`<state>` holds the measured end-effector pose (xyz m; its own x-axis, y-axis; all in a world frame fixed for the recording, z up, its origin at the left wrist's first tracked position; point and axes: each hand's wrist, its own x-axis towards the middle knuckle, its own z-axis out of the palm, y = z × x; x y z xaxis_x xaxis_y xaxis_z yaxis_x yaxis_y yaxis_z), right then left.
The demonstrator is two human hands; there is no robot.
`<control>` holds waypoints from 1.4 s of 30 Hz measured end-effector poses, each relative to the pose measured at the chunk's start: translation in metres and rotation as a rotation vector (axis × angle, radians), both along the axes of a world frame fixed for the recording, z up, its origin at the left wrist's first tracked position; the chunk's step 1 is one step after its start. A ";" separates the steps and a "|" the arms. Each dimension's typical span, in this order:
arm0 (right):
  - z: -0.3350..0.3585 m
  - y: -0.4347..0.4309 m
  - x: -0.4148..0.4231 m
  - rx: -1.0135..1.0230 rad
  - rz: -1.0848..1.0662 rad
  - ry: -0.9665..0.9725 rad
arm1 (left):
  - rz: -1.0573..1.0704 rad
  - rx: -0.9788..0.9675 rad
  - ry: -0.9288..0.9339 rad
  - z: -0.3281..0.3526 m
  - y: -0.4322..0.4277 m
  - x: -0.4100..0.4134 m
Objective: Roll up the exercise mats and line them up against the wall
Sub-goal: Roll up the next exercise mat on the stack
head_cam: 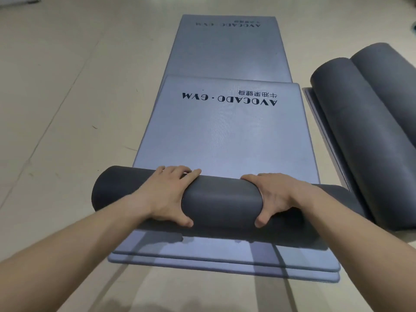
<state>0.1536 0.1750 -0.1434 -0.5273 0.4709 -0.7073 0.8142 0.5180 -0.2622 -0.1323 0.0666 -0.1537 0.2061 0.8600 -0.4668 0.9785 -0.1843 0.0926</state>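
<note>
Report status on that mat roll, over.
Left grip and right grip wrapped on part-rolled mat. Flat logo end not yet rolled. Two finished rolls close at right.

Entry, body in view. We log two hands, left hand [166,194] and right hand [279,194], both bare. Behind each hand a forearm runs back to the frame edge: left forearm [78,239], right forearm [351,226], both uncovered along all the length we see. Faint tendon ridges show on the back of the right hand. Each forearm is slim just behind the hand and broadens further back. Fingernails too small to read.
</note>
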 end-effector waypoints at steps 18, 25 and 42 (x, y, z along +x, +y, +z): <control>-0.030 -0.001 -0.014 0.780 -0.022 0.078 | 0.028 0.424 0.122 -0.023 0.032 0.000; 0.006 0.077 -0.043 0.376 -0.089 0.038 | 0.039 0.451 0.289 -0.023 0.066 0.004; -0.023 -0.073 -0.006 0.487 -0.063 -0.090 | 0.117 -0.357 -0.148 0.013 0.099 0.002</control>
<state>0.1478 0.1019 -0.1660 -0.4342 0.7870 -0.4382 0.8563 0.5117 0.0706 -0.1303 0.1660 -0.1405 0.2035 0.6708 -0.7131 0.9624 -0.0031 0.2717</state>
